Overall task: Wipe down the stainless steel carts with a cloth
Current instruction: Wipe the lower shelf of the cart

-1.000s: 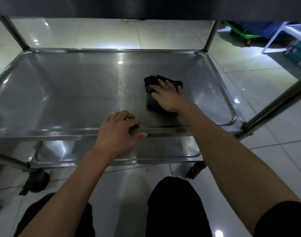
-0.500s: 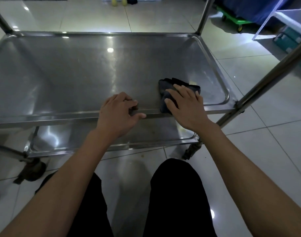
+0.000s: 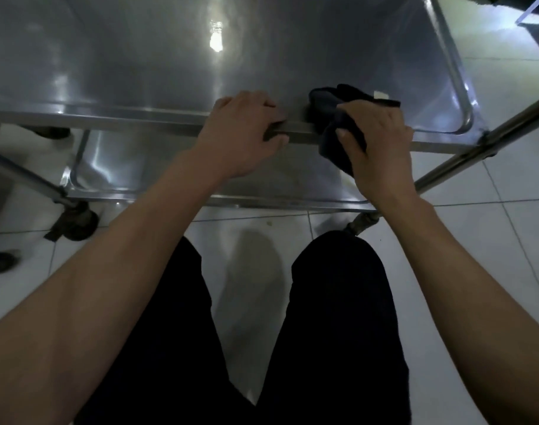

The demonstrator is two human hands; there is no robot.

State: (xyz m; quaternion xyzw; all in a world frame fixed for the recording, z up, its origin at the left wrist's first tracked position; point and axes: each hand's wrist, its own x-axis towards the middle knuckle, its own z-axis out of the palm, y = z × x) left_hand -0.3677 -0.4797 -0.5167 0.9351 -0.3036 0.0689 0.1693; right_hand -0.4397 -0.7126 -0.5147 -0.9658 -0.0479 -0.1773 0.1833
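A stainless steel cart (image 3: 133, 72) stands in front of me, its middle shelf filling the upper view. My left hand (image 3: 243, 133) grips the shelf's near rim, fingers curled over the top and thumb under the edge. Just to the right, my right hand (image 3: 375, 139) holds a dark cloth (image 3: 332, 115) folded over the same rim. Its fingers lie on top and the thumb pinches the cloth against the rim's front face. Part of the cloth hangs below the rim; part lies on the shelf.
A lower shelf (image 3: 292, 185) shows under the rim. The cart's right post (image 3: 488, 142) slants up to the right, and castor wheels (image 3: 75, 222) stand on the white tiled floor (image 3: 507, 191). My dark-trousered legs (image 3: 338, 317) are below.
My right hand drew the cloth from the shelf's surface back to the near rim and wrapped it over the edge. The left hand kept its grip. The view tilted downward and closer.
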